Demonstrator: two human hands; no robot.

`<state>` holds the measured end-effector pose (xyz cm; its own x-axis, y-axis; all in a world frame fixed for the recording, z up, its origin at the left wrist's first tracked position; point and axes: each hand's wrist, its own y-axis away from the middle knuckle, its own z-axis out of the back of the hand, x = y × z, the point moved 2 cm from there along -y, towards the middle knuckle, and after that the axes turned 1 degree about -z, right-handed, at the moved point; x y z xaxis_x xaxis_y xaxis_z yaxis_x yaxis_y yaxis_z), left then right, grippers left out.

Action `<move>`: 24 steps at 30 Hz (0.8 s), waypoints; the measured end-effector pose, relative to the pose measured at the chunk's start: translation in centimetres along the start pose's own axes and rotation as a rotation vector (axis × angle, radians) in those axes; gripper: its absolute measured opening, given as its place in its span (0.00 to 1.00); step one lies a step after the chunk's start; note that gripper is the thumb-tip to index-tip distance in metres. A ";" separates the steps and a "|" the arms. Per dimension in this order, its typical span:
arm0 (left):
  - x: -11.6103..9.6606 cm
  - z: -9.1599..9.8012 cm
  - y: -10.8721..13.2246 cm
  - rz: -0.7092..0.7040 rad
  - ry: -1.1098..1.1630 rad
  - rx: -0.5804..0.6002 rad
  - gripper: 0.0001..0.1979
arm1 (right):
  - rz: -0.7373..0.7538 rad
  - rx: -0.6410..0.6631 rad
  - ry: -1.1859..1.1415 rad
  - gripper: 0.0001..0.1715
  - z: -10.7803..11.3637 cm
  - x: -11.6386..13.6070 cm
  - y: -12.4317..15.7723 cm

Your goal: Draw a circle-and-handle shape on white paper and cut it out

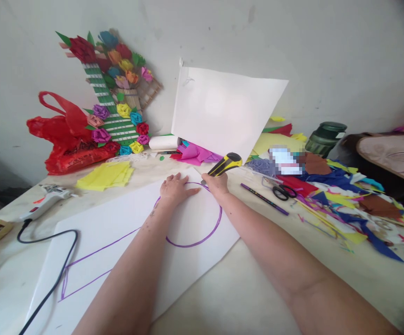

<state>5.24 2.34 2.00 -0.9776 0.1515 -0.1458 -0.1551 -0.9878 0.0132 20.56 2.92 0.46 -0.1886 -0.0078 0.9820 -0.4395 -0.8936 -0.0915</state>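
Observation:
A large white sheet (202, 258) lies on the table, marked in purple with a circle (219, 218) and a long strip shape (93, 245). My left hand (176, 190) rests flat on the sheet over the circle's left side, fingers spread. In my right hand (216, 184) is a yellow and black utility knife (225, 164), gripped with its tip at the circle's upper right line. The blade itself is mostly hidden by my fingers. To the right lie a purple patterned pencil (264, 199) and black-handled scissors (284, 191).
A hot glue gun (46, 204) with a black cord lies left, near yellow paper (106, 176). Behind stand a red bag (65, 135), a paper-flower decoration (118, 93) and a white board (226, 107). Colourful scraps (348, 200), a phone (286, 160) and a green jar (325, 138) are right.

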 end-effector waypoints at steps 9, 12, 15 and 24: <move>0.0 0.1 0.1 0.001 0.000 0.013 0.40 | 0.031 -0.014 0.027 0.10 0.4 0.1 0.0; 0.1 -0.1 0.0 -0.003 0.009 0.005 0.39 | 0.030 -0.010 0.033 0.11 0.5 0.1 0.1; 0.2 -0.2 0.0 -0.005 0.015 -0.005 0.39 | 0.032 -0.030 0.045 0.11 0.7 0.0 0.1; 2.6 0.4 0.0 -0.017 0.425 -0.010 0.36 | 0.035 -0.072 0.050 0.10 0.8 -0.8 -0.6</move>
<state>2.67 2.78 2.00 -0.8293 0.1416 -0.5405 -0.1668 -0.9860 -0.0024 21.68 3.05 -0.12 -0.2477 -0.0141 0.9687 -0.4934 -0.8587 -0.1387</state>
